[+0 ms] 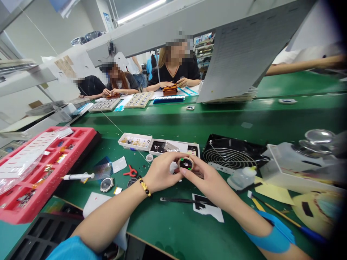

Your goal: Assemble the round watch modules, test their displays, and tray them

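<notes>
A round watch piece [186, 164], with a dark face and small green marks, is held above the green bench [162, 231], between the two hands. The left hand [162, 172] closes its fingers on the left side of the rim, and the right hand [205, 176] grips the right side, its thumb at the lower edge of the face. The step in hand seems to be a fitting or a checking of this face; I cannot tell which. The next move, I judge, calls for a steady hold of the rim and only light pressure. Just below the hands lie black tweezers [179, 200], one end over a black-and-white sheet [211, 213]. Farther left lies a red clamp [130, 170].
</notes>
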Motion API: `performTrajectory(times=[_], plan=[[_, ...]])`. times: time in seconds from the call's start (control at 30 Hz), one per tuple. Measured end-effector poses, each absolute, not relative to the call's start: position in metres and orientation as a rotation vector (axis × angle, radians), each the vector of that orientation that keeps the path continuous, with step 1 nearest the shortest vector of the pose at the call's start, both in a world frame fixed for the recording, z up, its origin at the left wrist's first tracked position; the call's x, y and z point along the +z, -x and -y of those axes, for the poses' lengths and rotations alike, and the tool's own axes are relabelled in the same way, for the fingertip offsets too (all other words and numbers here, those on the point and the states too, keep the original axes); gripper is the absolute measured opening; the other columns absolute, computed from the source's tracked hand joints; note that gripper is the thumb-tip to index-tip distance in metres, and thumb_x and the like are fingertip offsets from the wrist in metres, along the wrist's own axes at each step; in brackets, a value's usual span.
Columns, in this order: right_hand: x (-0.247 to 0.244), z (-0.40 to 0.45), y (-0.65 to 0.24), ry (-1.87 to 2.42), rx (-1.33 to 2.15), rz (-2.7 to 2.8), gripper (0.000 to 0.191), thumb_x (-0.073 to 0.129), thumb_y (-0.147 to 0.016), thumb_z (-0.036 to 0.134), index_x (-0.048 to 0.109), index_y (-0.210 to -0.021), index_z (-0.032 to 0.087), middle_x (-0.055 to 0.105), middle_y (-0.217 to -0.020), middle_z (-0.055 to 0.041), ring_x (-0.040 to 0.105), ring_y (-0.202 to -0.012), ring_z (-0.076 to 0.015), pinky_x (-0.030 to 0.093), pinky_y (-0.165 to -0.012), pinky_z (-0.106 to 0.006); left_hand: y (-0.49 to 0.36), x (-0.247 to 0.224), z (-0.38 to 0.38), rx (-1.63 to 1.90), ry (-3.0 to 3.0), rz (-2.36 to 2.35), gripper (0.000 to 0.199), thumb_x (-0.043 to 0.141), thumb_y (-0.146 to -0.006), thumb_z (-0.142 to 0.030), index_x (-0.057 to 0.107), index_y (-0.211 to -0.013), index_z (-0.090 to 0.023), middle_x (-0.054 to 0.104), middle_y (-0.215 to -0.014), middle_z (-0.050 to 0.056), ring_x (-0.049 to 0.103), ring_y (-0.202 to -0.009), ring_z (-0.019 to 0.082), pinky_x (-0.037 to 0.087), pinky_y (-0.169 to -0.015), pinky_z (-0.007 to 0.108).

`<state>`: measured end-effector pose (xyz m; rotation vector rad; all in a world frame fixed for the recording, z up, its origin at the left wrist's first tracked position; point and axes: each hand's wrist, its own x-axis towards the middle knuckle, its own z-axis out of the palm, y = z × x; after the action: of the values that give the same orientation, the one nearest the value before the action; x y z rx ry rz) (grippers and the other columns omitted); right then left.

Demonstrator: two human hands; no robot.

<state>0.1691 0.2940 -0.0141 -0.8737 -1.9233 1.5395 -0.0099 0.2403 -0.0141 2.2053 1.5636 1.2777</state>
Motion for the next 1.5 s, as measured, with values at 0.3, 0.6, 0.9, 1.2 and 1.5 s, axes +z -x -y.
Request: performTrajectory(times=[0.3,0.6,0.9,1.2,1.5], plan=[[-0.0155,-0.2955,-0.1685,0.902,1.479,1.965,0.048,0.057,-0.096,0.055,0.057,-0.136,0.029,0.054,-0.082,0.0015,0.063,-0.083,-0.0233,0.053,-0.079,-0.038,0.0098,-0.0133,-0.24,1.277,-2.205,-1.563,0.045,0.071,-0.08,-0.011,0.065,-0.123,-0.021,0.075,-0.115,0.005,0.072,-0.103,0.022,0.058,-0.096,0.034],[-0.0126,-0.2942,-0.1695,0.892,1.472,1.956,0.053,0.059,-0.094,0.053,0.056,-0.139,0.026,0.059,-0.087,-0.0008,0.064,-0.085,-0.0244,0.054,-0.082,-0.039,0.01,-0.0132,-0.2401,1.284,-2.217,-1.541,0.044,0.069,-0.081,-0.012,0.064,-0.124,-0.021,0.075,-0.115,0.006,0.072,-0.103,0.022,0.058,-0.096,0.035],[-0.0131,-0.2944,-0.1696,0.915,1.468,1.979,0.046,0.057,-0.096,0.054,0.058,-0.135,0.029,0.056,-0.082,0.0013,0.062,-0.081,-0.0229,0.05,-0.076,-0.037,0.0091,-0.0116,-0.24,1.283,-2.217,-1.55,0.042,0.07,-0.082,-0.012,0.065,-0.123,-0.021,0.075,-0.114,0.006,0.072,-0.102,0.022,0.058,-0.095,0.035],[-0.0101,-0.2928,-0.1691,0.891,1.497,1.947,0.043,0.059,-0.095,0.053,0.058,-0.132,0.03,0.051,-0.083,0.0022,0.06,-0.08,-0.0211,0.051,-0.078,-0.036,0.0089,-0.0104,-0.2396,1.281,-2.225,-1.545,0.041,0.069,-0.082,-0.013,0.065,-0.122,-0.02,0.075,-0.114,0.006,0.072,-0.102,0.022,0.058,-0.095,0.035],[-0.0112,-0.2928,-0.17,0.894,1.462,1.983,0.043,0.057,-0.097,0.052,0.058,-0.133,0.03,0.054,-0.084,0.0009,0.06,-0.081,-0.0224,0.051,-0.078,-0.037,0.0099,-0.0115,-0.2392,1.247,-2.193,-1.575,0.045,0.069,-0.081,-0.011,0.064,-0.124,-0.022,0.075,-0.116,0.006,0.072,-0.104,0.022,0.058,-0.097,0.036]])
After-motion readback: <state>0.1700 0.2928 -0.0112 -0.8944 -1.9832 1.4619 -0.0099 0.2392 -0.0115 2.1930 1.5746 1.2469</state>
